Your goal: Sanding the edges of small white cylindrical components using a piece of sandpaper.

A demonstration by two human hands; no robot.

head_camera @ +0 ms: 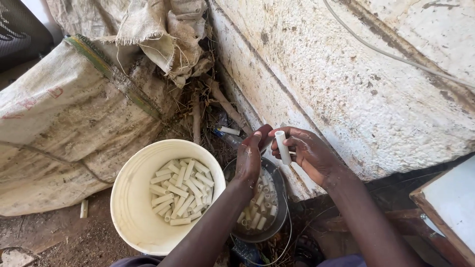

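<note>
My right hand (pixel 308 151) holds a short white plastic tube (pixel 282 147) upright between its fingers. My left hand (pixel 251 155) is right beside it, fingers curled against the tube's left side near its top. Both hands hover over a dark metal bowl (pixel 281 184) of water with several similar tubes soaking in it. To the left stands a white plastic bucket (pixel 129 207) holding many cut tube pieces (pixel 182 191).
A worn white plastered wall (pixel 346 84) rises close on the right. Large dirty woven sacks (pixel 69 123) lie at the left. One loose tube (pixel 228 130) rests among sticks and debris behind the bowl. A white-topped wooden board (pixel 448 207) sits at the lower right.
</note>
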